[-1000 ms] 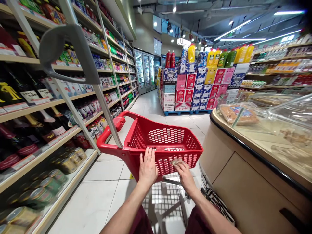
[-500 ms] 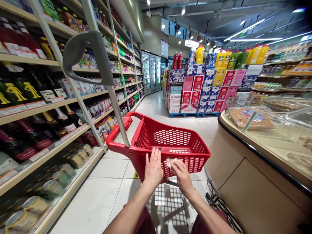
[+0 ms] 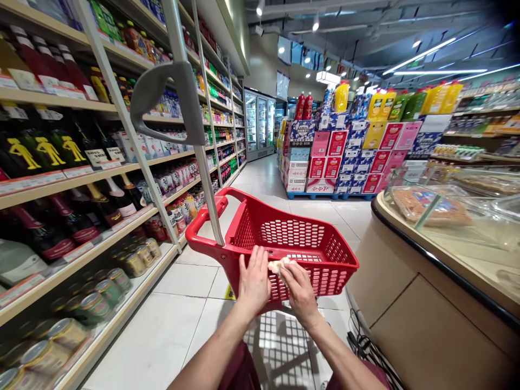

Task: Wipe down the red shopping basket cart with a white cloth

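A red plastic shopping basket (image 3: pixel 239 238) with perforated walls stands before me, nothing visible inside it. From its left end rises a metal pole with a grey loop handle (image 3: pixel 187 103). My left hand (image 3: pixel 254 279) lies flat against the basket's near side, fingers stretched up to the rim. Beside it, my right hand (image 3: pixel 299 290) is closed around a crumpled whitish cloth (image 3: pixel 280 265), pressed to the same side just below the rim. Part of the cloth is hidden under the fingers.
Shelves of bottles and cans (image 3: pixel 122 279) line the left. On the right stands a rounded counter (image 3: pixel 390 244) with packaged food (image 3: pixel 430 206); black cables (image 3: pixel 361 338) lie at its foot. Stacked drink cartons (image 3: pixel 325 162) sit ahead on a pallet, with glass-door coolers (image 3: pixel 260 122) behind.
My right hand has slid the cloth leftward along the basket's near side, toward my left hand. The left hand stays against the basket. The whole view has shifted slightly.
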